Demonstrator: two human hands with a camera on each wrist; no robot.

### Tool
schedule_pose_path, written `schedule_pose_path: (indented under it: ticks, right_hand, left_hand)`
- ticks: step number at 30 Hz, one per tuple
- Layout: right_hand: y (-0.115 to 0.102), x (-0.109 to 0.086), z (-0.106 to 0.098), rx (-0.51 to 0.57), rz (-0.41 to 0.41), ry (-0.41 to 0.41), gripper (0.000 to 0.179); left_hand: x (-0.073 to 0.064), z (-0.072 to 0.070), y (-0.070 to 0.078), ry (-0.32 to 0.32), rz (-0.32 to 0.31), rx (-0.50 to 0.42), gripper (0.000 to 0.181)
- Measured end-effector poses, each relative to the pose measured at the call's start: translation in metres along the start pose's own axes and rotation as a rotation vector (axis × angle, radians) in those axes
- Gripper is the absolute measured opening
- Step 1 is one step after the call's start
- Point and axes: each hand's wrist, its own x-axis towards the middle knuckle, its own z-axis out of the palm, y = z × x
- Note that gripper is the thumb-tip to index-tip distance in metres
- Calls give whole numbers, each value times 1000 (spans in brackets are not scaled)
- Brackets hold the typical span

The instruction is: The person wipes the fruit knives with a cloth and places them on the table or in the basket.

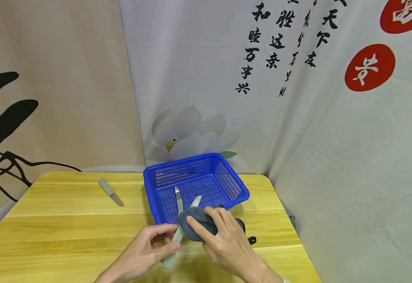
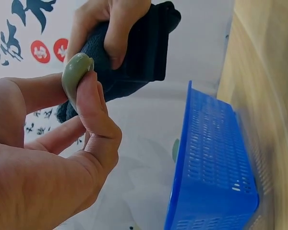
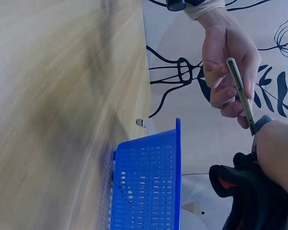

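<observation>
My left hand pinches the pale green handle of a table knife between thumb and fingers. The knife slants up and away, its silver blade tip showing past a dark grey cloth. My right hand grips that cloth over the middle of the knife, with the index finger lying along the top. In the left wrist view, the handle's rounded end faces the camera, the bunched cloth behind it. The right wrist view has the handle edge-on in the left fingers.
A blue perforated basket stands at the table's back, just beyond the hands. Inside it lies a fork with a pale handle. Another pale-handled knife lies on the wooden table to the left. A printed curtain hangs behind.
</observation>
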Motion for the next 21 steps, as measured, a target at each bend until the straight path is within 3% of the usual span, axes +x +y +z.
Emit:
schedule_pose_path:
  ticks: [10, 16, 21]
  right_hand:
    - [16, 3, 3, -43, 41, 29, 83]
    - [29, 3, 6, -58, 69, 53, 77]
    - [41, 1, 6, -84, 125, 61, 72]
  left_hand:
    - [-1, -2, 4, -41, -8, -27, 42]
    - [-3, -4, 5, -51, -27, -36, 41]
    - [-4, -4, 5, -52, -4, -22, 38]
